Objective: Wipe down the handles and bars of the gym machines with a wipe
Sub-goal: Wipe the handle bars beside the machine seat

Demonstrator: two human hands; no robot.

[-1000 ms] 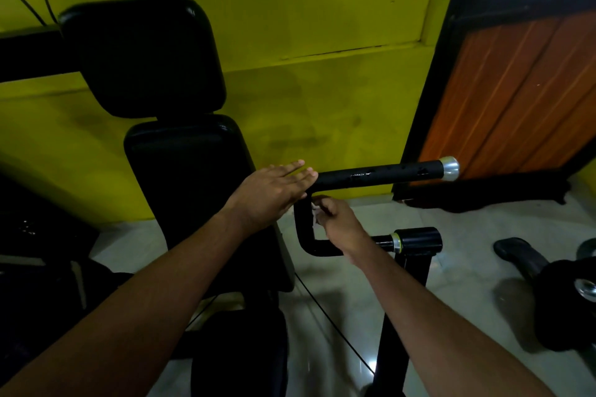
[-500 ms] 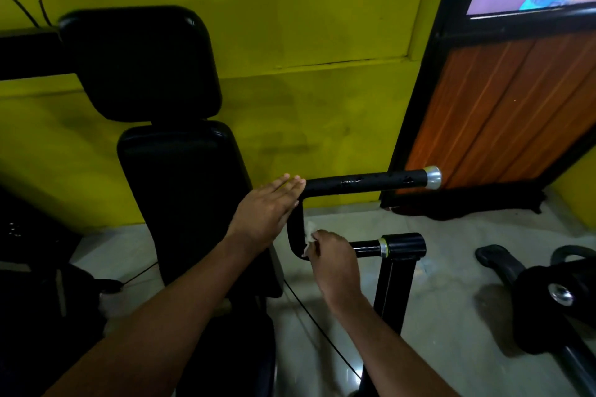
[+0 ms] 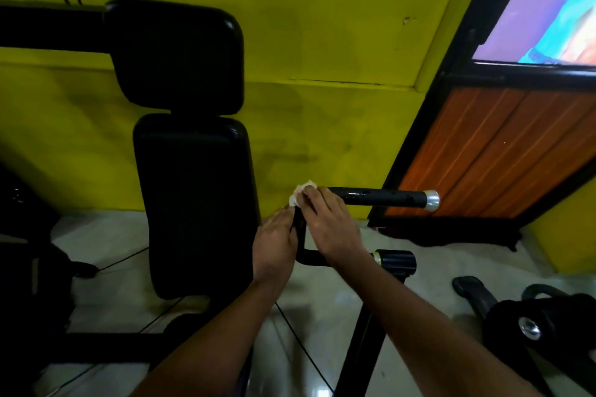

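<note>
Risen from the lower bend, my right hand (image 3: 329,229) pinches the crumpled white wipe (image 3: 298,195) at the corner of the black tubular handle (image 3: 380,198), left hand (image 3: 275,245) hold unclear; next, I'd sweep outward.

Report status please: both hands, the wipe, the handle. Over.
Right hand holds wipe on the handle bar at its upper bend. Left hand against the bar's upright section, grip unclear. Nothing blocks the bar toward its silver cap.
</note>
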